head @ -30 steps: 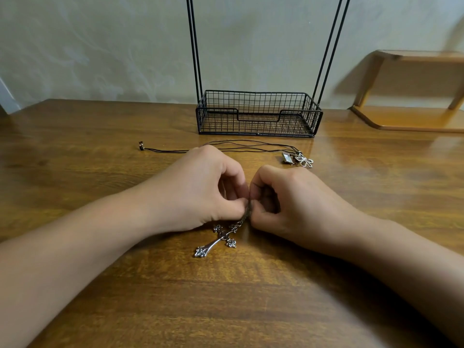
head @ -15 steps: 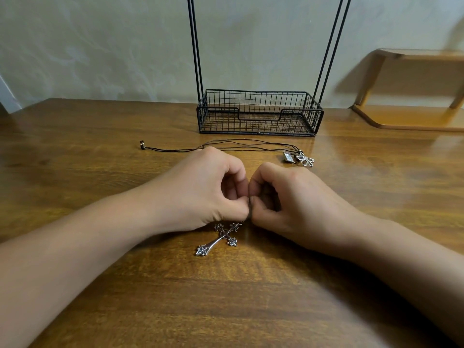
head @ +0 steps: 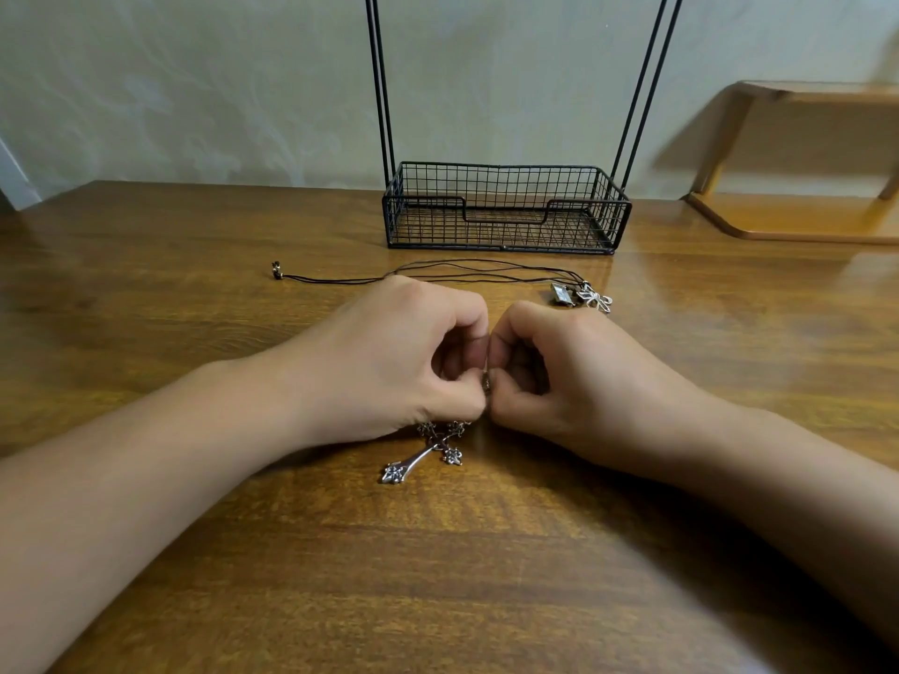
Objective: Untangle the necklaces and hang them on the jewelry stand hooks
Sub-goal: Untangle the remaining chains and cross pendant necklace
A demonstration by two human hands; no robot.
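1. Two hands knuckle to knuckle at mid-desk: left hand and right hand, fingers curled tight, pinching a small metal link of the cross necklace.
2. Silver cross pendant flat on the desk, just below the left thumb.
3. Black cord necklaces with two pendants lying behind the hands.
4. Wire-basket jewelry stand at the far edge.
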